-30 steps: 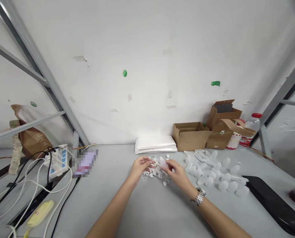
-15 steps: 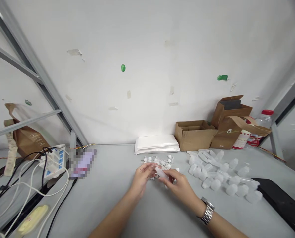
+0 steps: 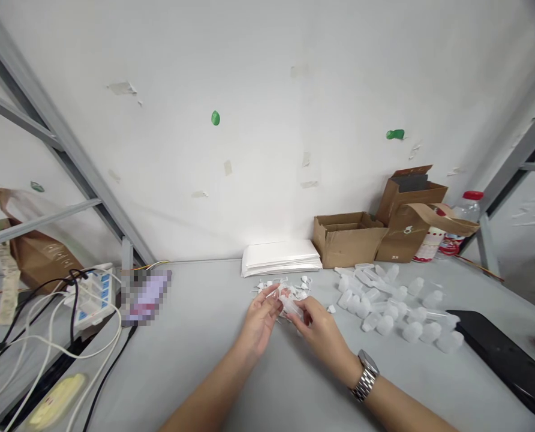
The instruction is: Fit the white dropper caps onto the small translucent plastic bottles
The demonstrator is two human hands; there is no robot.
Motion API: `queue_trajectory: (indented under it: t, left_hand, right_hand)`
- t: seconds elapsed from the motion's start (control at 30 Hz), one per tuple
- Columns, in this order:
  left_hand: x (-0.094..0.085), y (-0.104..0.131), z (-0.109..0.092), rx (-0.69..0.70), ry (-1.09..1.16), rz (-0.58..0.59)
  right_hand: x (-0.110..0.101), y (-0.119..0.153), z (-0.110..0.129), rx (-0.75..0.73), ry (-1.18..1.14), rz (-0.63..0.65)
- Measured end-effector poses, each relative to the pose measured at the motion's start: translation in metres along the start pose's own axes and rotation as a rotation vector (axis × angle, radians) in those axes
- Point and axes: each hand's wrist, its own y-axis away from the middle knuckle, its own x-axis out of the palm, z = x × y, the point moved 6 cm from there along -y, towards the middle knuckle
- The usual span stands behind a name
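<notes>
A small translucent plastic bottle [image 3: 291, 306] is held low over the table, tilted with one end toward my left hand. My right hand [image 3: 320, 327], with a metal watch on its wrist, pinches the bottle's body between thumb and fingers. The fingers of my left hand [image 3: 259, 318] are closed around the bottle's other end; whether a cap is between them is too small to tell. Just behind both hands lies a pile of small white caps with thin straps [image 3: 304, 283]. One loose white cap [image 3: 331, 309] sits to the right of my right hand.
Many more translucent bottles [image 3: 385, 324] lie to the right. A white stack [image 3: 280, 257], an open cardboard box [image 3: 352, 246] and a brown bag [image 3: 396, 237] stand along the wall. A black object [image 3: 505, 360] lies far right; a power strip [image 3: 97, 297] with cables is left.
The view has shifted slightly. My left fingers have loosened and spread a little at the bottle's end, and my right hand still grips the bottle.
</notes>
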Motion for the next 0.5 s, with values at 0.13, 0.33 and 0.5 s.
queue_trajectory:
  t: [0.13,0.33,0.5]
  left_hand:
    - [0.0,0.0,0.001,-0.028,-0.004,0.001]
    - [0.004,0.001,0.0,-0.031,-0.074,0.101]
    - [0.003,0.0,-0.004,-0.011,-0.059,0.107]
  right_hand:
    - [0.002,0.002,0.001,-0.02,-0.005,0.0]
    - [0.002,0.0,-0.004,0.122,-0.206,0.002]
    - [0.012,-0.001,-0.01,0.349,-0.505,0.172]
